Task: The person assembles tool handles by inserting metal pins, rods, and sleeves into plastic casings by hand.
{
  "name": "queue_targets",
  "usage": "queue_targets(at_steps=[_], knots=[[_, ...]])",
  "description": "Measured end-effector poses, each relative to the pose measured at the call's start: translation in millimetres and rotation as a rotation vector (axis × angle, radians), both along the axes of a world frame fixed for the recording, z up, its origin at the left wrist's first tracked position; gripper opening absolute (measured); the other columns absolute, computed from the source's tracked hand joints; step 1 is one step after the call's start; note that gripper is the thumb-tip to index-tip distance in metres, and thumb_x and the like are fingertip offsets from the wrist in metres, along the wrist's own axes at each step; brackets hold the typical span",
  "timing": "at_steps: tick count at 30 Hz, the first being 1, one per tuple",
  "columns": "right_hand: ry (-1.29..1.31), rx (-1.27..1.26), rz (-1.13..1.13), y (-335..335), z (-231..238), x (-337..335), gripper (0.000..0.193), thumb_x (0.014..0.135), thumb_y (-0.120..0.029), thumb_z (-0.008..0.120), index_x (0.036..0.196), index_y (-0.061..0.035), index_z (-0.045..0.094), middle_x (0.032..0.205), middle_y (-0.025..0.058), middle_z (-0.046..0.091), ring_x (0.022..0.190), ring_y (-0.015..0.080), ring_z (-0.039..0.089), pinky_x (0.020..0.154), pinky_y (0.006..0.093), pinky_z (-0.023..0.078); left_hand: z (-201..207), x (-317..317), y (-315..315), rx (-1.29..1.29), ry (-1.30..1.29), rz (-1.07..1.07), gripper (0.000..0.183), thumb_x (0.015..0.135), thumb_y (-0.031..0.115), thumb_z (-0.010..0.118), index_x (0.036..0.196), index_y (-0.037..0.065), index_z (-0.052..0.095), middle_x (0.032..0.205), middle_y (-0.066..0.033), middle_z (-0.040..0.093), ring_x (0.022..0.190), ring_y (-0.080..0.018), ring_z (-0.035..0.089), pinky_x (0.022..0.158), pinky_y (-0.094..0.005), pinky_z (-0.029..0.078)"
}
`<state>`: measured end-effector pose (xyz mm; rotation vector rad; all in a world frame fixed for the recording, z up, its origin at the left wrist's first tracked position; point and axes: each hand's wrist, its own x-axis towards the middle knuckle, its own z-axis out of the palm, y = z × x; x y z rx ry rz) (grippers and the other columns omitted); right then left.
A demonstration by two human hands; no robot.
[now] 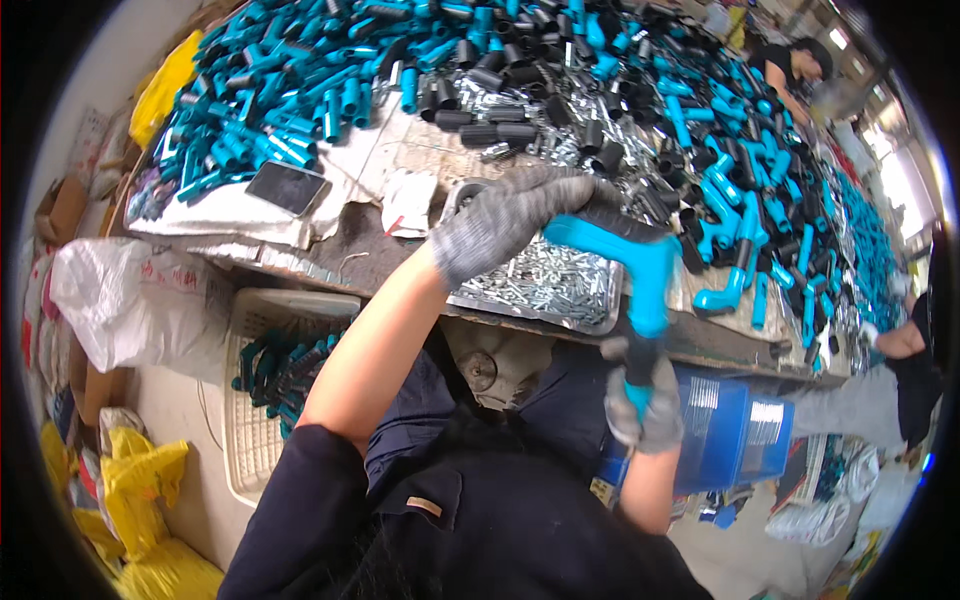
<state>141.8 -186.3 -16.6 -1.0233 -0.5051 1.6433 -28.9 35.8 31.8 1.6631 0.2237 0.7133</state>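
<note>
Heaped teal and black plastic fittings [450,70] cover the cluttered tabletop [360,240] beyond a worker's gloved hands. Left hand [515,220] closes over the top of a teal T-shaped handle [640,265], while right hand [645,405] wraps its lower stem, just above the lap. Directly beneath the left hand sits a metal tray of screws [550,280]; a phone [288,186] lies farther left.

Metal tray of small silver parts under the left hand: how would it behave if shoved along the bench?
The metal tray is heaped with small silver parts, so it probably feels heavy for its size and drags rather than glides. The low rim suggests loose pieces may spill on a quick shove. It sits near the bench edge, so a push toward the person could tip it.
</note>
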Motion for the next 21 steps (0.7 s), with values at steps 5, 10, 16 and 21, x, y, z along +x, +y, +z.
queue_targets(at_steps=[5, 10, 16, 21], knots=[[-0.374, -0.127, 0.160, 5, -47, -28, 0.078, 0.077, -0.067, 0.059, 0.121, -0.0041, 0.049, 0.058, 0.0034, 0.050, 0.037, 0.0097, 0.042, 0.031, 0.0234, 0.031, 3, 23, -3, 0.825, -0.115, 0.151, 0.031, 0.093, 0.010, 0.043, 0.118, 0.012, 0.061, 0.108, -0.0124, 0.065, 0.101, -0.0291, 0.062, 0.091, -0.0364, 0.048], [0.115, -0.101, 0.208, 3, -1, -24, 0.079, 0.072, -0.065, 0.067, 0.118, -0.0027, 0.050, 0.053, 0.0013, 0.046, 0.034, 0.0080, 0.039, 0.029, 0.0238, 0.031, -29, 38, 34, 0.245, 0.172, -0.002, 0.037, 0.094, 0.028, 0.048, 0.117, 0.003, 0.063, 0.111, -0.0097, 0.066, 0.108, -0.0194, 0.060, 0.096, -0.0316, 0.044], [-0.079, 0.046, -0.022, 8, -13, 9, 0.068, 0.083, -0.062, 0.056, 0.122, -0.0064, 0.048, 0.055, 0.0006, 0.046, 0.035, 0.0080, 0.039, 0.030, 0.0230, 0.031, -22, 28, 37, 0.640, 0.288, 0.040, 0.036, 0.095, 0.026, 0.047, 0.121, 0.007, 0.061, 0.117, -0.0102, 0.063, 0.107, -0.0208, 0.059, 0.092, -0.0338, 0.046], [-0.304, -0.074, 0.124, 3, -61, -12, 0.059, 0.081, -0.062, 0.059, 0.102, -0.0066, 0.052, 0.056, 0.0010, 0.046, 0.038, 0.0097, 0.042, 0.033, 0.0233, 0.033, 1, 42, 14, 0.640, -0.148, -0.209, 0.032, 0.092, 0.011, 0.048, 0.121, 0.010, 0.060, 0.118, -0.0113, 0.063, 0.104, -0.0226, 0.062, 0.089, -0.0336, 0.049]])
